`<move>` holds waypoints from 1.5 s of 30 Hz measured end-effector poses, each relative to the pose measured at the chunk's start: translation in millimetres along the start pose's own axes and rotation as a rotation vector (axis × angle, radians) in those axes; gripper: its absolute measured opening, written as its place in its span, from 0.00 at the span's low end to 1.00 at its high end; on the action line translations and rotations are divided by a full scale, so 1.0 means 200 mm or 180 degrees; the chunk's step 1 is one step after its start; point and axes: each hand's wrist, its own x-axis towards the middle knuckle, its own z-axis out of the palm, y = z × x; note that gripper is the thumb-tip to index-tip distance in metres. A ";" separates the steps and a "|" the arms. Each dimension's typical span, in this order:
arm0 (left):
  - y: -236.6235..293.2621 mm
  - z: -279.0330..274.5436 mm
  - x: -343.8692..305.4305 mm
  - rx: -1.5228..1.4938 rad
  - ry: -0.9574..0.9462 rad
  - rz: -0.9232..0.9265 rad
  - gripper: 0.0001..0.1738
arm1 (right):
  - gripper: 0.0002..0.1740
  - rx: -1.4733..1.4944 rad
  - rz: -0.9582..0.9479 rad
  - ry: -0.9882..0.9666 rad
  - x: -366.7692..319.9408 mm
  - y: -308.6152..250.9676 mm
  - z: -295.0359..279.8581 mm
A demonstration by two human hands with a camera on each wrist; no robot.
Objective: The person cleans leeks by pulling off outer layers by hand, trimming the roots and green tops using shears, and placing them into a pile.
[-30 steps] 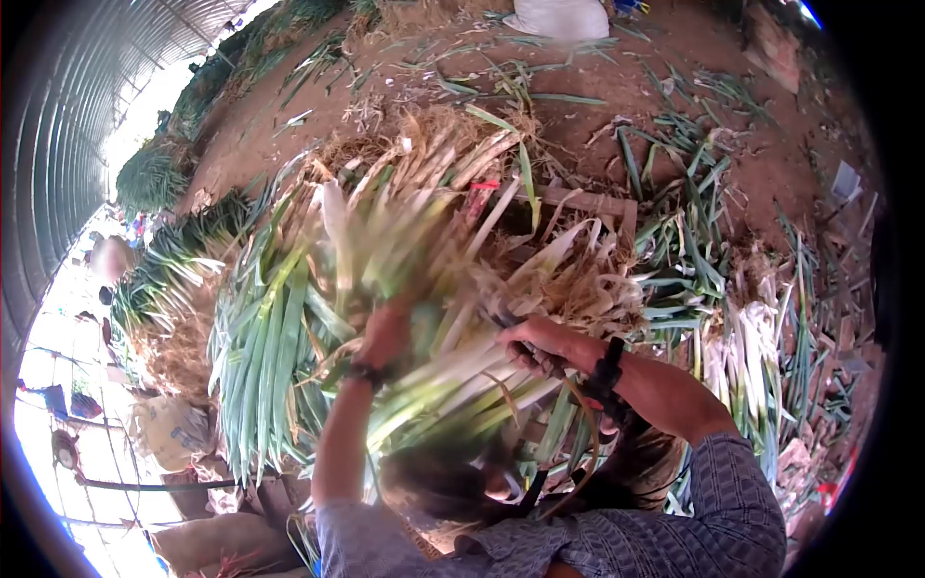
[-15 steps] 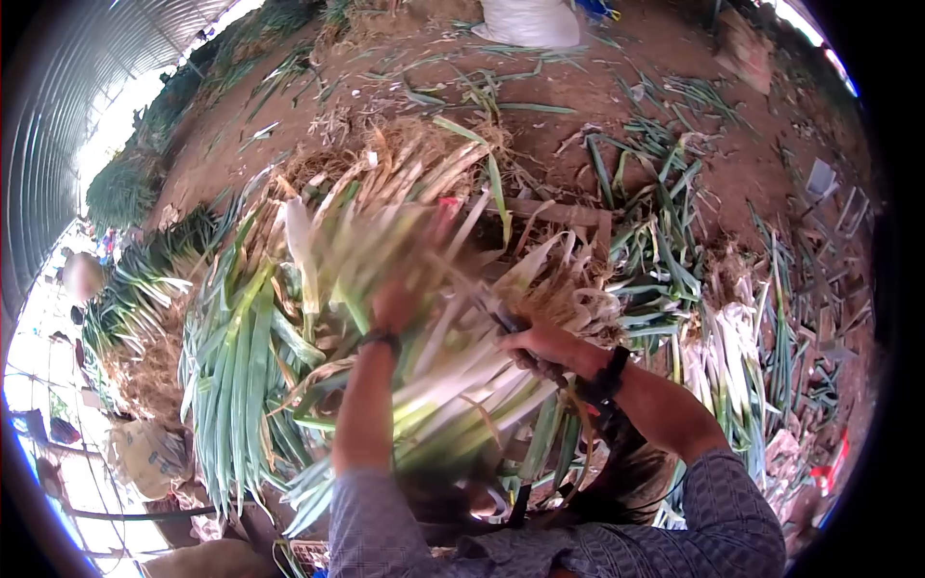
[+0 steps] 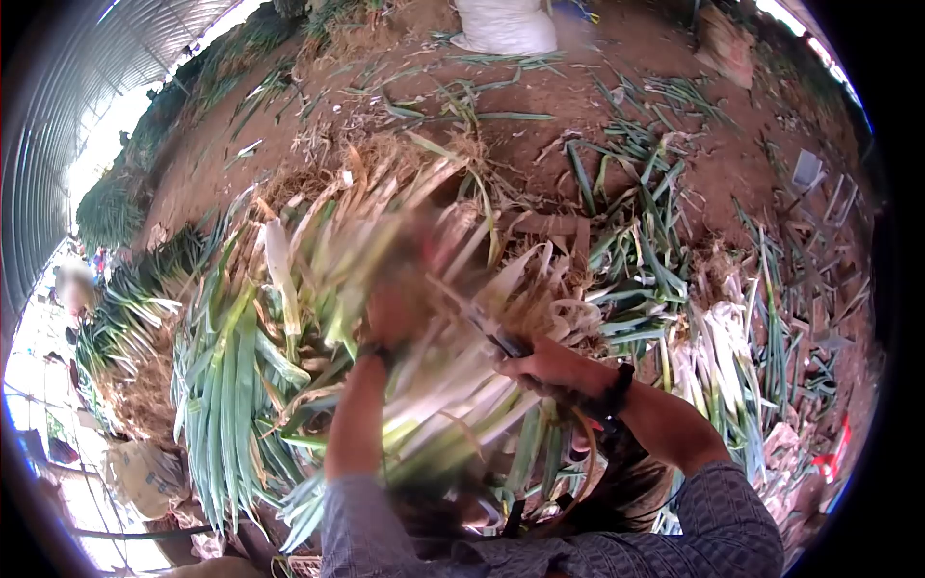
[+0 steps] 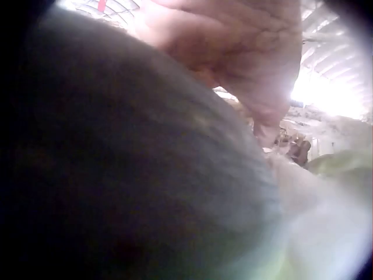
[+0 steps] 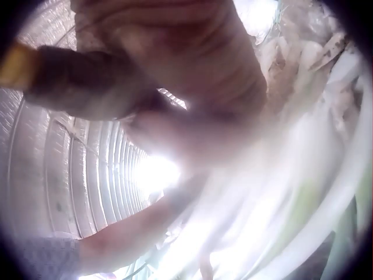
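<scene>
In the head view my left hand [image 3: 393, 313] is blurred, gripping a green onion [image 3: 371, 246] whose stalk smears across the heap. Its exact outline is lost in the blur. A large dark blurred shape covers much of the left wrist view, beside the palm [image 4: 250, 52]. My right hand [image 3: 554, 368] holds an air blow gun [image 3: 503, 340] by its dark handle, its thin nozzle pointing toward the left hand. The handle ends in a yellowish fitting in the right wrist view. Pale onion stalks [image 3: 453, 390] lie below and between both hands.
Green leaves [image 3: 226, 414] hang over the left side of the heap. More onions [image 3: 727, 356] lie at the right. A yellowish hose [image 3: 590, 448] curves below the right hand. Scraps litter the dirt floor [image 3: 347, 106], where a white sack [image 3: 506, 24] stands far back.
The left hand and the onion in it stay blurred with motion near the same spot. The right hand keeps its hold on the blow gun. The head view has shifted somewhat.
</scene>
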 end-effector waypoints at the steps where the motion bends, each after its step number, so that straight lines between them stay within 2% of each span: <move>1: -0.04 0.10 0.04 0.0399 0.0053 0.0041 0.51 | 0.09 -0.0034 -0.0020 0.0013 0.00 0.01 0.00; 2: -0.07 0.22 0.04 0.0517 0.0548 0.0129 0.52 | 0.09 -0.0076 -0.0040 -0.0037 0.01 0.01 0.00; 5: -0.09 0.29 0.08 0.0345 0.0496 -0.0379 0.52 | 0.10 -0.0185 -0.0126 -0.0083 0.04 0.03 -0.01; 8: -0.16 0.36 0.17 0.0504 0.0501 -0.0421 0.43 | 0.10 -0.0200 -0.0216 0.0015 0.03 0.04 0.00; 10: -0.13 0.23 0.08 0.0535 0.0510 -0.0032 0.37 | 0.10 -0.0094 -0.0372 0.0172 0.00 -0.02 0.01; 12: -0.10 0.12 0.02 0.0126 0.0625 0.0218 0.35 | 0.11 -0.0120 -0.0476 0.0317 0.00 -0.01 -0.02; 15: -0.23 -0.06 -0.04 -0.0751 0.1001 0.0222 0.34 | 0.12 -0.0064 -0.0531 0.0220 0.00 0.00 0.01; 18: -0.38 -0.28 -0.16 -0.1326 0.1722 0.0130 0.33 | 0.12 -0.0032 -0.0822 0.0125 -0.03 -0.03 0.07; 21: -0.45 -0.50 -0.35 -0.0886 0.2088 -0.0083 0.30 | 0.13 -0.0423 -0.0848 0.0040 0.00 0.02 0.11; 22: -0.33 -0.59 -0.44 -0.1075 0.2375 -0.0126 0.26 | 0.16 -0.0725 -0.0987 0.0041 0.02 0.07 0.12; 24: -0.30 -0.71 -0.50 -0.1836 0.2500 0.0126 0.27 | 0.24 -0.1345 -0.1270 0.0081 0.05 0.12 0.15; 26: -0.32 -0.85 -0.53 -0.2120 0.3086 0.0476 0.27 | 0.25 -0.1421 -0.1132 -0.0101 0.02 0.10 0.18; 30: 0.00 -1.38 -0.70 -0.1126 0.3549 0.0545 0.27 | 0.24 -0.1558 -0.1100 -0.0173 -0.01 0.07 0.21; 32: 0.22 -1.63 -0.78 -0.0502 0.3744 0.0562 0.27 | 0.21 -0.1472 -0.0926 -0.0250 -0.04 0.01 0.20; 35: 0.60 -1.90 -0.92 0.0513 0.4305 0.0498 0.28 | 0.20 -0.1295 -0.1038 -0.0175 -0.04 0.00 0.17; 36: 0.67 -1.98 -0.95 0.0897 0.4488 0.0752 0.30 | 0.21 -0.1287 -0.1168 -0.0109 -0.02 0.01 0.17; 39: 0.90 -2.12 -1.02 0.2001 0.4405 0.1305 0.33 | 0.22 -0.1570 -0.1171 -0.0245 0.00 0.03 0.18; 40: 0.94 -2.11 -1.01 0.2070 0.4112 0.1261 0.32 | 0.23 -0.1613 -0.0879 -0.0419 -0.04 0.00 0.18; 42: 1.05 -2.08 -0.97 0.2192 0.3543 0.1216 0.32 | 0.23 -0.1739 -0.0903 -0.0894 -0.06 0.05 0.19; 43: 1.08 -1.98 -0.95 0.2473 0.3346 0.0986 0.34 | 0.21 -0.1838 -0.1012 -0.1145 -0.08 0.07 0.21; 44: 1.07 -1.89 -0.92 0.2319 0.2773 0.0775 0.36 | 0.22 -0.1960 -0.0851 -0.1412 -0.14 0.04 0.23; 45: 1.03 -1.76 -0.89 0.2502 0.2451 0.0796 0.39 | 0.23 -0.2088 -0.0689 -0.1677 -0.20 0.01 0.25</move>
